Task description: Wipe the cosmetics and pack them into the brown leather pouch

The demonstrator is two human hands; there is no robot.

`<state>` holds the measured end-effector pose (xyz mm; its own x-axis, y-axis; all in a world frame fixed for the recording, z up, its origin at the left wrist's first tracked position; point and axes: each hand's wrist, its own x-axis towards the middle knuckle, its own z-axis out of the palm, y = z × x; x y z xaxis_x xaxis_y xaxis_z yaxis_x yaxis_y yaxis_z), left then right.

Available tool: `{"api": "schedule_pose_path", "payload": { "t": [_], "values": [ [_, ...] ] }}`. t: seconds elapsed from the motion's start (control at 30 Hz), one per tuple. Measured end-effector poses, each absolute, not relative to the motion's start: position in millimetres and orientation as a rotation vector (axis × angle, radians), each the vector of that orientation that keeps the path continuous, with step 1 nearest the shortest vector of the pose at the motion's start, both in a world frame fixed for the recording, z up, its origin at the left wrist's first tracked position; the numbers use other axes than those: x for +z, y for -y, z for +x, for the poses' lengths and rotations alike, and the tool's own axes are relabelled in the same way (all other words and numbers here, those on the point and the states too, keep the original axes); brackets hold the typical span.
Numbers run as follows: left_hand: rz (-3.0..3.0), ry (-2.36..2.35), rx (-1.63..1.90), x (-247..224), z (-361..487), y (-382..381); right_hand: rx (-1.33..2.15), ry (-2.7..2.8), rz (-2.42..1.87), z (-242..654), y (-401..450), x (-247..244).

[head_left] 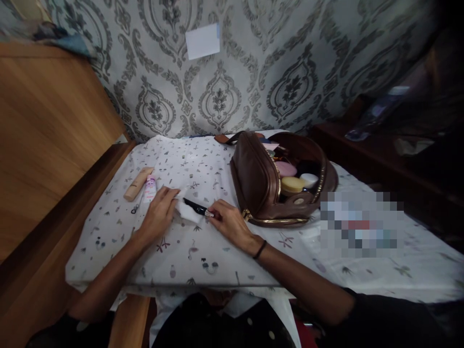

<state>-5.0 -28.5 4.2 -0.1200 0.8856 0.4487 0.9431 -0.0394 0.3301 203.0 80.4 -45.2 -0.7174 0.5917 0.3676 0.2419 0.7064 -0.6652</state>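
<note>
While left hand (159, 211) holds tissue (190, 214), right hand (230, 223) grips black tube (195, 207).

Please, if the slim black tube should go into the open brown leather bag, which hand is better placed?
Probably the right hand: it holds the slim black tube and is nearer the open brown leather bag. The left hand, farther away, holds a crumpled white tissue.

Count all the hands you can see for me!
2. The left hand holds a white tissue-like sheet; the right hand holds a black stick. No others show, though the picture's dark right side is hard to see.
</note>
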Motion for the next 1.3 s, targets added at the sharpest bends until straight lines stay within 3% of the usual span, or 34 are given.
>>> {"api": "schedule_pose_path", "payload": {
  "t": [0.07, 0.17, 0.33, 0.47, 0.63, 0.87, 1.07, 1.3],
  "values": [
    [-2.168, 1.989, -0.818, 1, 17, 21, 0.727, 2.394, -0.577, 203, -79, -47],
    [-2.336, 1.858, -0.456, -9, 41, 11, 0.593, 2.479, -0.497, 204, -78, -49],
    [-2.295, 1.886, -0.134, -11, 29, 8, 0.474, 2.544, -0.467, 205, -78, -48],
    [-2.241, 2.064, -0.154, -4, -9, 12, 0.475, 2.576, -0.502, 206, -78, -45],
    [-2.224, 2.171, -0.435, -13, -39, 14, 0.645, 2.514, -0.559, 207, -79, -44],
    [-2.025, 1.976, -0.769, -9, -8, 19, 0.912, 2.337, -0.605, 207, -81, -40],
    [-2.275, 1.543, -0.393, -26, 40, 20, 1.137, 2.178, -0.667, 205, -85, -43],
    [-2.245, 1.796, -0.250, -27, -13, 10, 1.251, 2.131, -0.698, 205, -86, -38]
  ]
}}
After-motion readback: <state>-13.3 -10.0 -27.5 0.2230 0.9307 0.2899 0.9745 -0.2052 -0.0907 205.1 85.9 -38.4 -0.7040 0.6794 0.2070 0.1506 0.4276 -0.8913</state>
